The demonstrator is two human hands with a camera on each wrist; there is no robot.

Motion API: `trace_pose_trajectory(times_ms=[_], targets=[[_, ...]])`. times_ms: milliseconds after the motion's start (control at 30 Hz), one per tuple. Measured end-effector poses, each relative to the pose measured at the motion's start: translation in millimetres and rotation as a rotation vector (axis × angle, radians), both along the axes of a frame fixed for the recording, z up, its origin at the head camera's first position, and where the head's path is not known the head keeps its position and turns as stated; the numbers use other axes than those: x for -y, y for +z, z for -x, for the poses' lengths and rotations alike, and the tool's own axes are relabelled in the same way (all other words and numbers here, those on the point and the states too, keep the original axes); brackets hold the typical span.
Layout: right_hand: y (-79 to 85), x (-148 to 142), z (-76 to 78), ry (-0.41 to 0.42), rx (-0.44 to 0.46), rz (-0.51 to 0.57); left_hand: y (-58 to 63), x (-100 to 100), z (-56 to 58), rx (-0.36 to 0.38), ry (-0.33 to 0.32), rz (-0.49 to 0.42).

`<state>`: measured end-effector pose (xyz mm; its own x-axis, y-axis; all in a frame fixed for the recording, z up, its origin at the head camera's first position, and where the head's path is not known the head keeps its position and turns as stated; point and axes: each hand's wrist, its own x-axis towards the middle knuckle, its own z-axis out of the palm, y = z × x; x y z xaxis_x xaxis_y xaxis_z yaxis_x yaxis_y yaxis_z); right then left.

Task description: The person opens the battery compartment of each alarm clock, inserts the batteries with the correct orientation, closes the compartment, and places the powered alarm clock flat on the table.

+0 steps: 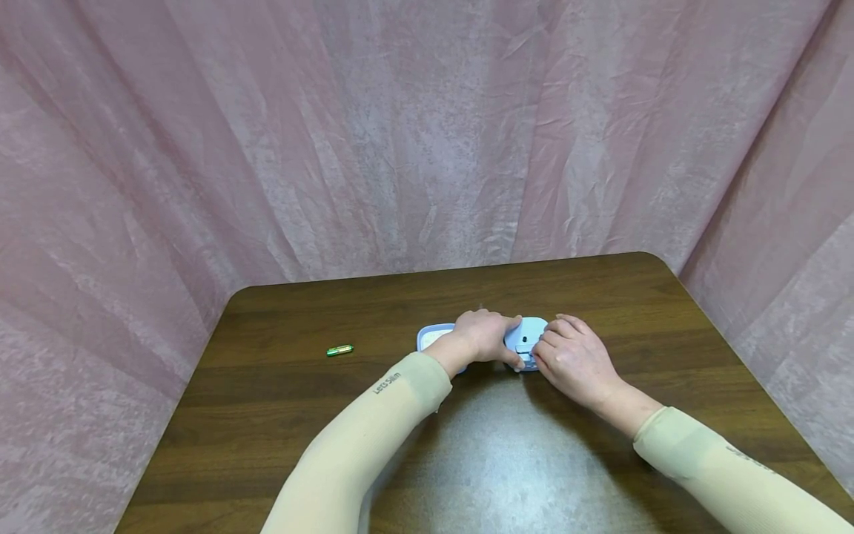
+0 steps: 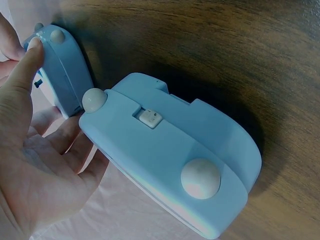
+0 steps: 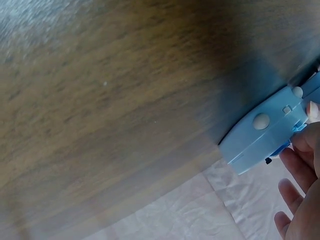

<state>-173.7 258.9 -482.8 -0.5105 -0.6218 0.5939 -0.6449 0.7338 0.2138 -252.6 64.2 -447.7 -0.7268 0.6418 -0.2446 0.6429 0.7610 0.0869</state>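
Observation:
A light-blue plastic case [image 1: 531,328] with a small black peg and a slot on its flat face stands between both hands. My left hand [image 1: 482,335] grips it from the left, its thumb [image 2: 26,62] along the edge beside a white round foot. At its right side, my right hand [image 1: 575,362] pinches a small blue piece [image 3: 299,127] at the slot; the fingertips partly hide it. A second blue case [image 2: 165,145] with white ball feet and a small white switch [image 2: 150,118] stands beneath my left wrist, partly covered in the head view.
A green battery [image 1: 339,350] lies on the wooden table [image 1: 280,415], left of the cases. Pink curtains [image 1: 427,133] hang behind the table and along both sides.

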Motion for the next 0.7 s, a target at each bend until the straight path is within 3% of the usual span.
trace_pose_trajectory(times_ms=[700], targets=[[0.8,1.3,-1.5,-0.031,0.069,0.099,0.9,-0.2,-0.9,0.004,0.01,0.01]])
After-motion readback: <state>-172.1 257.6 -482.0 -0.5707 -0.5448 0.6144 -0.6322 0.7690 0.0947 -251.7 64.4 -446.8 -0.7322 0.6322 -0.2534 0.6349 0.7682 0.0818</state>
